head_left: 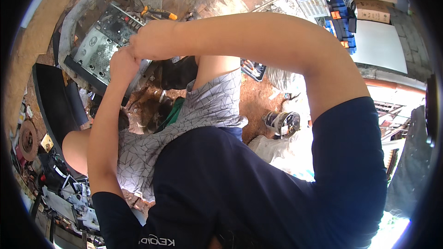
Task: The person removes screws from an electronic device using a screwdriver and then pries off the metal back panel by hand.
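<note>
An opened metal electronics chassis (94, 41), dusty grey with a dark front panel and rows of small parts, lies tilted at the upper left. Over its near right side my two hands meet. My left hand (123, 66) is closed, its fingers bent against the chassis; whatever it grips is hidden. Crossing in from the right, my right hand (150, 40) is also closed, touching the left hand's fingertips. Anything between its fingers is too small or covered to name. Just beyond the right hand rest pliers with yellow and black handles (159, 14).
A round grey rim (69, 32) surrounds the chassis from beneath. A curved black panel (53, 106) leans left of my knee. Scrap parts (64, 203) pile up at lower left. A tray of tools (253, 70) and a white sack (288, 152) sit to the right.
</note>
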Action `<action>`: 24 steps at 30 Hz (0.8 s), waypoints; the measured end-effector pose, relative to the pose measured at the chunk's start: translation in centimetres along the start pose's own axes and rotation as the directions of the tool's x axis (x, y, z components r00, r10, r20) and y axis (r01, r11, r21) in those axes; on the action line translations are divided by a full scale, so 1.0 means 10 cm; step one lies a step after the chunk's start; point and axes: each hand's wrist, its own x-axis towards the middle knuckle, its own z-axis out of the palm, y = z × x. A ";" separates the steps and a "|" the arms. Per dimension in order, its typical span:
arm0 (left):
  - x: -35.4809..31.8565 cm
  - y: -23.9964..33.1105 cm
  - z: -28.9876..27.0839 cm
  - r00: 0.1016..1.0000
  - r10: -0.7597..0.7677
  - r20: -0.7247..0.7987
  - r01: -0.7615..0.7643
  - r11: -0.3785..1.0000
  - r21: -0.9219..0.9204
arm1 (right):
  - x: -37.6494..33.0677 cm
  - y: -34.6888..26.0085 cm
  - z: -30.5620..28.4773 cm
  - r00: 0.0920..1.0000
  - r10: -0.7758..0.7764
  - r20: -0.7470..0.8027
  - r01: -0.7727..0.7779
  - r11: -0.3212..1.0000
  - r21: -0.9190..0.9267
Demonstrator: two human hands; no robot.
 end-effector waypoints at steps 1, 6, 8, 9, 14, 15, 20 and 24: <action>-0.01 0.08 -0.05 1.000 0.016 -0.011 -0.016 1.000 -0.009 | -0.04 -0.04 -0.08 0.995 0.097 0.018 -0.098 0.994 0.053; 0.01 0.16 -0.13 0.995 0.029 -0.097 -0.037 0.996 -0.079 | 0.03 -0.15 -0.46 0.859 0.323 0.398 -0.373 0.926 0.053; 0.03 0.24 -0.17 0.999 0.024 -0.032 -0.026 0.996 -0.087 | -0.03 -0.12 -0.26 0.901 0.288 0.324 -0.323 0.944 0.059; 0.06 0.26 -0.16 0.996 0.070 -0.048 -0.076 0.988 -0.134 | -0.09 -0.09 -0.14 0.941 0.263 0.212 -0.284 0.956 0.072; -0.01 0.21 -0.23 0.997 0.067 0.035 -0.062 0.992 -0.110 | -0.13 -0.08 -0.13 0.990 0.139 0.029 -0.142 0.972 0.188; -0.01 0.24 -0.25 0.999 -0.004 0.051 0.009 0.995 -0.100 | -0.17 -0.13 -0.18 0.979 0.199 0.049 -0.205 0.950 0.234; -0.03 0.07 0.05 0.976 0.209 -0.065 -0.218 0.957 -0.190 | -0.23 -1.06 -0.90 0.818 0.121 -0.562 0.177 0.877 0.447; -0.10 0.13 -0.14 0.997 0.062 -0.045 -0.068 0.988 -0.140 | -0.31 -1.69 -1.65 0.727 -0.045 -0.686 0.584 0.566 0.582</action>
